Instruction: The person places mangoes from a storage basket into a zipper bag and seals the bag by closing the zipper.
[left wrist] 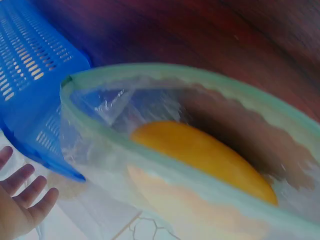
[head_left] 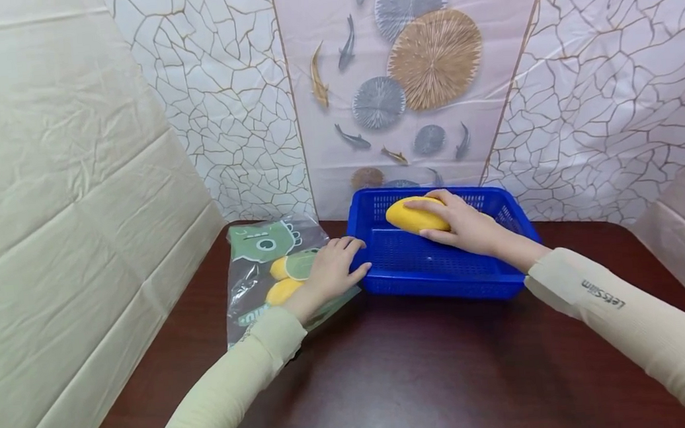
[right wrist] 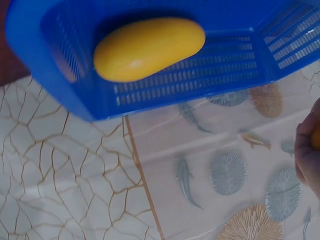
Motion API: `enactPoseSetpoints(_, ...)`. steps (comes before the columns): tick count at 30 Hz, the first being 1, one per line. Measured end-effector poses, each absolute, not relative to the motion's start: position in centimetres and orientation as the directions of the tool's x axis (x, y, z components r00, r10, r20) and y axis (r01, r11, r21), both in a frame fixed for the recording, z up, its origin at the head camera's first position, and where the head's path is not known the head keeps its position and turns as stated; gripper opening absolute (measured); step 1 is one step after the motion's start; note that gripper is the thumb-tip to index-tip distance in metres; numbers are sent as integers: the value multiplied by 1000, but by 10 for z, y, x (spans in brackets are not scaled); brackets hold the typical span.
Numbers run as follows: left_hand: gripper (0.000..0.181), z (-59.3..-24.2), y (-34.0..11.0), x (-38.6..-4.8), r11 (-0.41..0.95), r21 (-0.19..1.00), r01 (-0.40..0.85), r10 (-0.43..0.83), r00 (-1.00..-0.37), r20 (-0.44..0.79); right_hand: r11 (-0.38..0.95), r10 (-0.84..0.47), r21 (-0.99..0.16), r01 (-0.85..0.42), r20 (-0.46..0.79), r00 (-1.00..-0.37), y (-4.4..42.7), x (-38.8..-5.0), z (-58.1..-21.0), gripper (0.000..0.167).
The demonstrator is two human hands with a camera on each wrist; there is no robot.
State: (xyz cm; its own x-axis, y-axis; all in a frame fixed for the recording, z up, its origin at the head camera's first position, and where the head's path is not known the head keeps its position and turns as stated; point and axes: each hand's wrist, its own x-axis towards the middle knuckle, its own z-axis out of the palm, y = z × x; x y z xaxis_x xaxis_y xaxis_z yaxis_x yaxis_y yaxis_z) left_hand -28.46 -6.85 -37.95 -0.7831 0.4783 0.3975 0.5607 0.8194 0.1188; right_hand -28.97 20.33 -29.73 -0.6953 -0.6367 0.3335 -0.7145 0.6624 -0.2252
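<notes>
My right hand (head_left: 468, 225) grips a yellow mango-shaped fruit (head_left: 411, 216) above the blue basket (head_left: 437, 288). At the right wrist view's edge, the same hand (right wrist: 311, 160) shows only partly. Another yellow fruit (right wrist: 150, 50) lies in the basket's end. With fingers spread, my left hand (head_left: 330, 271) is between the basket's left side and a clear bag (head_left: 245, 274) with green print. Inside the bag are yellow fruits (head_left: 282, 291). The left wrist view shows the bag's green-edged mouth (left wrist: 200, 72) parted over a fruit (left wrist: 200, 150), the left hand's fingers (left wrist: 35, 187) apart from it.
A dark red-brown table (head_left: 401, 369) extends in front of the basket and bag. Behind them hangs a patterned cloth (head_left: 240, 115) with fish and round motifs. Pale cloth walls (head_left: 49, 195) stand at the left and right sides.
</notes>
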Motion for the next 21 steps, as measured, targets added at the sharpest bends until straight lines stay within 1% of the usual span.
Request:
enactPoseSetpoints(5, 34, -378, -81, -283, 811, 134, 569, 472, -773, 424, 651, -604, -349, -674, 300, -739, 205, -284, -302, 49)
enactPoseSetpoints(7, 33, -376, -88, -280, 802, 144, 580, 477, -767, 428, 644, -597, -377, -665, 296, -746, 205, -282, -303, 49)
enactPoseSetpoints(11, 31, -371, -103, -272, 784, 166, 598, 491, -761, 423, 626, -594, -389, -675, 323, -737, 204, -279, -304, 49)
enactPoseSetpoints(14, 31, -369, -113, -264, 790, 177, 587, 487, -776, 400, 606, -599, -396, -689, 343, -724, 203, -277, -305, 48)
enactPoseSetpoints(21, 38, -378, -136, -246, 812, 155, 563, 489, -800, 348, 583, -600, -437, -685, 337, -725, 203, -274, -307, 49)
